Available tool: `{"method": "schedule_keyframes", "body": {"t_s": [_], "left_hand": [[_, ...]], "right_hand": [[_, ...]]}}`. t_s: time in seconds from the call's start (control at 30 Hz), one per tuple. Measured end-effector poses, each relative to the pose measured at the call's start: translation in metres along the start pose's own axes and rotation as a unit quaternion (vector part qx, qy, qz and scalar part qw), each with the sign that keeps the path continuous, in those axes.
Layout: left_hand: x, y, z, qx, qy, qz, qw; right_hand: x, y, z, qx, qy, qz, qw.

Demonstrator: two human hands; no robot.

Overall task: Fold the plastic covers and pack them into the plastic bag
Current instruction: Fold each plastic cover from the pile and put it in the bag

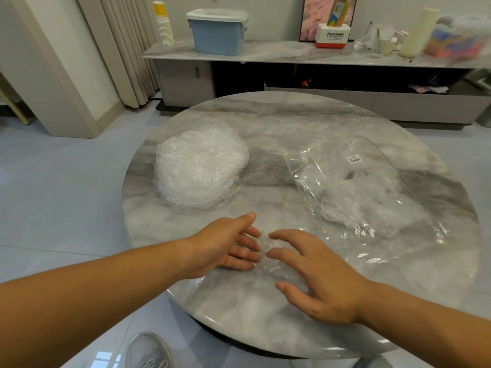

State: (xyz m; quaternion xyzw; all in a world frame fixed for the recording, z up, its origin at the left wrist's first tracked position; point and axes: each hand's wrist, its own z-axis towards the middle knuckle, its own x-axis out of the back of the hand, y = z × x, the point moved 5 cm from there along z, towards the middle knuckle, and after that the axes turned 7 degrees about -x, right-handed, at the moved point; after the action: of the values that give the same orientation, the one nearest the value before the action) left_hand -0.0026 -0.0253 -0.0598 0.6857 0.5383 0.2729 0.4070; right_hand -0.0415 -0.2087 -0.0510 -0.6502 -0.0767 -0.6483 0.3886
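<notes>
Both hands, left hand (225,245) and right hand (316,274), lay flat with straight fingers on one crinkly clear plastic cover (268,254) near the front of the round grey marble table (265,123). The white heap of covers (199,166) sat behind on the left, and the clear plastic bag (366,187) lay on the right.

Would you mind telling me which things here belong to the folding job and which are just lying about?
Job: pile of covers, single cover under the left hand and right hand, plastic bag.
Lying about: blue box, stack of paper cups, red-and-white box, on the far shelf.
</notes>
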Motion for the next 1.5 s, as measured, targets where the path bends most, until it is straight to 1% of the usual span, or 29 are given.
{"method": "schedule_keyframes", "body": {"t_s": [0.07, 0.17, 0.33, 0.37, 0.43, 0.47, 0.53, 0.6, 0.63, 0.73, 0.87, 0.93, 1.03, 1.07, 1.13, 1.2, 1.27, 1.33, 1.43, 1.5], "left_hand": [[-0.002, 0.001, 0.0, 0.0, -0.004, 0.005, 1.0], [-0.005, 0.002, 0.0, -0.003, -0.013, 0.024, 1.0], [-0.004, 0.007, -0.002, -0.019, -0.026, 0.064, 0.997], [-0.002, 0.009, -0.002, -0.03, -0.023, 0.077, 0.996], [0.006, 0.016, 0.0, -0.071, 0.01, 0.123, 0.99], [0.011, 0.02, 0.002, -0.101, 0.037, 0.169, 0.98], [0.017, 0.027, 0.005, -0.155, 0.075, 0.294, 0.94], [0.015, 0.026, 0.009, -0.168, 0.064, 0.382, 0.906], [0.012, 0.024, 0.012, -0.162, 0.048, 0.401, 0.9], [0.006, 0.018, 0.017, -0.145, 0.011, 0.409, 0.901], [0.002, 0.014, 0.018, -0.109, -0.024, 0.436, 0.893], [0.001, 0.009, 0.019, -0.096, -0.037, 0.423, 0.9], [0.003, 0.005, 0.019, -0.084, -0.035, 0.375, 0.923], [0.006, 0.005, 0.019, -0.082, -0.03, 0.363, 0.928], [0.009, 0.005, 0.02, -0.077, -0.026, 0.348, 0.934], [0.009, 0.005, 0.018, -0.073, -0.039, 0.319, 0.944], [0.006, 0.005, 0.016, -0.078, -0.054, 0.285, 0.954], [0.004, 0.006, 0.014, -0.085, -0.066, 0.263, 0.959], [0.002, 0.004, 0.012, -0.08, -0.077, 0.235, 0.966], [0.001, 0.002, 0.01, -0.072, -0.08, 0.223, 0.969]], "right_hand": [[0.004, -0.005, 0.005, 0.021, 0.016, -0.011, 1.0], [-0.002, -0.009, 0.01, 0.041, -0.027, -0.06, 0.997], [-0.011, 0.003, 0.002, 0.007, -0.066, -0.101, 0.993], [-0.011, 0.004, 0.001, 0.003, -0.066, -0.103, 0.992], [-0.012, 0.004, -0.002, -0.004, -0.066, -0.1, 0.993], [-0.012, 0.004, -0.002, -0.005, -0.068, -0.099, 0.993], [-0.013, 0.002, -0.004, 0.003, -0.082, -0.094, 0.992], [-0.013, 0.0, -0.006, 0.027, -0.101, -0.09, 0.99], [-0.012, -0.001, -0.007, 0.041, -0.108, -0.087, 0.989], [-0.01, -0.003, -0.008, 0.066, -0.121, -0.07, 0.988], [-0.012, 0.0, -0.01, 0.068, -0.124, -0.043, 0.989], [-0.008, 0.001, -0.012, 0.07, -0.094, -0.02, 0.993], [-0.001, -0.001, -0.01, 0.063, -0.007, 0.019, 0.998], [0.001, 0.0, -0.008, 0.046, 0.028, 0.032, 0.998], [0.006, 0.007, 0.001, -0.035, 0.078, 0.065, 0.994], [0.01, 0.017, 0.011, -0.154, 0.078, 0.11, 0.979], [0.01, 0.026, 0.017, -0.261, 0.051, 0.17, 0.949], [0.01, 0.03, 0.023, -0.329, 0.036, 0.238, 0.913], [0.008, 0.035, 0.028, -0.392, 0.039, 0.333, 0.857], [0.005, 0.035, 0.028, -0.406, 0.031, 0.4, 0.821]]}}
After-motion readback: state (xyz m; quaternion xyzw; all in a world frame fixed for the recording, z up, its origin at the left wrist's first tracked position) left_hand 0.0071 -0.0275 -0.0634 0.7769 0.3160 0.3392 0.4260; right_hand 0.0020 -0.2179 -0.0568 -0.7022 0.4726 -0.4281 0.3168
